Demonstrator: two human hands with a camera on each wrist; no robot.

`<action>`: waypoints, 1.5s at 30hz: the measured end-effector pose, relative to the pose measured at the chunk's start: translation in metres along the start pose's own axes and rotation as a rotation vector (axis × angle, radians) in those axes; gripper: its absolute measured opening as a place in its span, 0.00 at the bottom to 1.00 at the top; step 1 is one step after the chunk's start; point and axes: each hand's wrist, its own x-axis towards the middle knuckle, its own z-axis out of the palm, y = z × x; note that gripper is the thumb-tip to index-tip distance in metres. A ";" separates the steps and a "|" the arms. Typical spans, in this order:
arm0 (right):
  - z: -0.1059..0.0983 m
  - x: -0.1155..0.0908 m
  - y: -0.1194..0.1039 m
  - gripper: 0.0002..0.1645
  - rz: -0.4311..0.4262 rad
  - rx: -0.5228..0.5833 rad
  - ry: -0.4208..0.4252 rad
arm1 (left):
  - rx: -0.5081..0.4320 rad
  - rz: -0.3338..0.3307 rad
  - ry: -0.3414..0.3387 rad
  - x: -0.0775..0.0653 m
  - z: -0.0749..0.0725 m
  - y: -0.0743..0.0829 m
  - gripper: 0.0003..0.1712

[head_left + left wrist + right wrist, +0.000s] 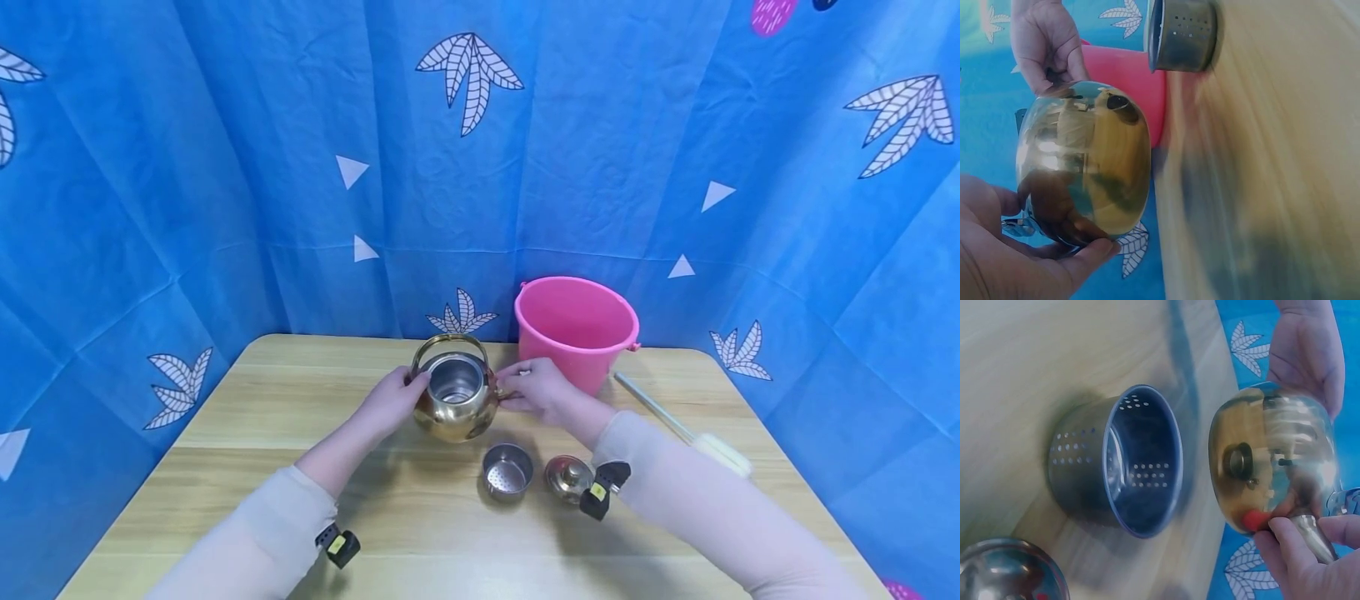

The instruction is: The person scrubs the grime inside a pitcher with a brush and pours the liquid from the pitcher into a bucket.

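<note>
A shiny gold teapot (452, 423) with no lid on hangs over the table between both hands, its mouth facing up in the head view and its arched handle raised. My left hand (396, 398) grips the side of the round body, thumb near the rim. On the opposite side my right hand (542, 388) pinches the spout (1314, 540) between thumb and fingers. Below the teapot a perforated steel strainer cup (1079, 469) stands upright on the table. Right of it lies the round metal lid (567, 475), knob up, close to the right wrist's camera.
A pink bucket (562, 343) stands at the back of the wooden table (300, 392), just behind the right hand. Past the right forearm lies a long-handled brush (722, 455) with a pale blocky head. A blue patterned curtain (315, 208) encloses the table's back and sides.
</note>
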 end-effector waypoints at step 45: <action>-0.054 -0.018 -0.085 0.21 -0.069 -0.079 0.080 | -0.062 0.134 -0.025 0.039 -0.022 0.095 0.27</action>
